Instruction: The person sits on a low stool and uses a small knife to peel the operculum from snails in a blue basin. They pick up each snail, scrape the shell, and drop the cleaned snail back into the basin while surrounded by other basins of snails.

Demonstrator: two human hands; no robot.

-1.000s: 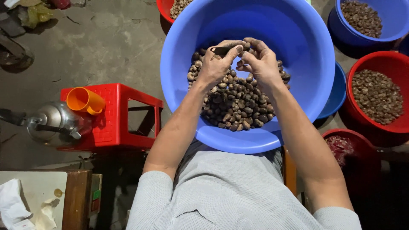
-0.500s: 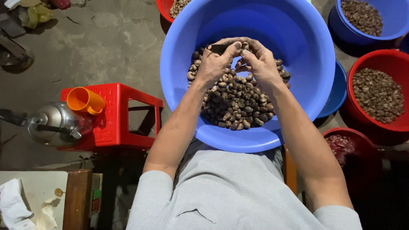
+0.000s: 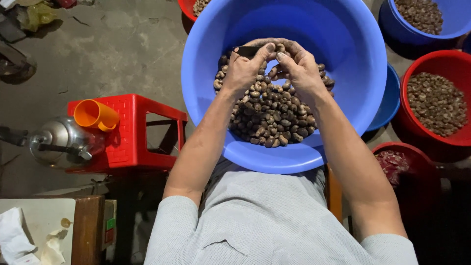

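Starting nearest the camera, one grey shirt (image 3: 274, 225) fills the lower middle, with two bare forearms reaching up from it into one large blue basin (image 3: 353, 64) resting on the lap. Low on the left stand one wooden table edge (image 3: 88, 225) with crumpled white paper (image 3: 14, 235), then one red plastic stool (image 3: 132, 132) carrying one orange cup (image 3: 95, 114) on its side, just beside one metal kettle (image 3: 61, 140). Inside the basin lies a heap of dark brown nuts (image 3: 274, 118) (too many to count), piled toward the near wall. Above the heap the left hand (image 3: 243, 71) is clamped on one small dark blade (image 3: 247, 50), thumb pressed toward the other hand; the right hand (image 3: 299, 68) is curled shut, its fingertips pinching one nut (image 3: 280, 49) against the blade's end, so the two hands meet. Farther right sit three red bowls: one with reddish scraps (image 3: 397, 164), one of brown kernels (image 3: 434, 103), one at the top edge (image 3: 189, 7). One more blue tub (image 3: 417, 19) of kernels stands top right.
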